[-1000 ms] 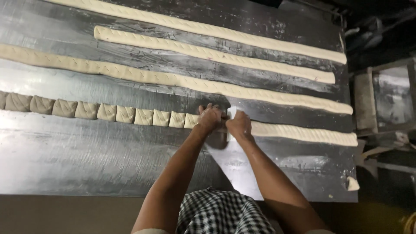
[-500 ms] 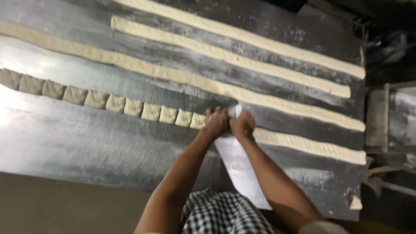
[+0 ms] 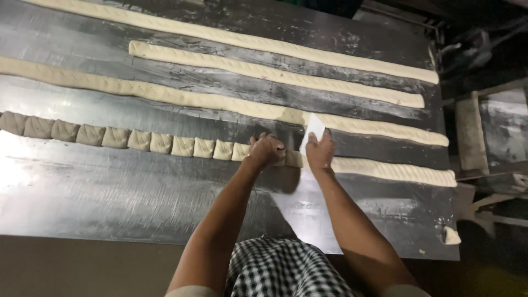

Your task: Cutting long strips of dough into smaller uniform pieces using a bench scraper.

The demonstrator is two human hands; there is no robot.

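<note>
head view, looking down on a dark metal tabletop (image 3: 110, 203) dusted w/ flour. left hand (image 3: 267, 149): fingers curled and pressed down on the cut end of the nearest dough rope (image 3: 396, 170), just beside the last cut piece. right hand (image 3: 320, 151): fingers pinched around a thin white scraper blade (image 3: 313, 129), held upright and tilted slightly, its lower edge at the rope between the two hands. cut dough pieces (image 3: 115, 137): a row of small pillow-shaped blocks running left from the left hand to the tabletop edge, each touching the next. uncut part of the same rope runs right from the right hand toward the far right edge. three more long ropes (image 3: 264, 71) lie parallel behind it, apart from each other, slanting down to the right. small dough scrap (image 3: 451, 236) near the front right corner. checked cloth (image 3: 286, 269) at the person's waist, btm centre. metal frame (image 3: 473, 137) off the right side, dim.
</note>
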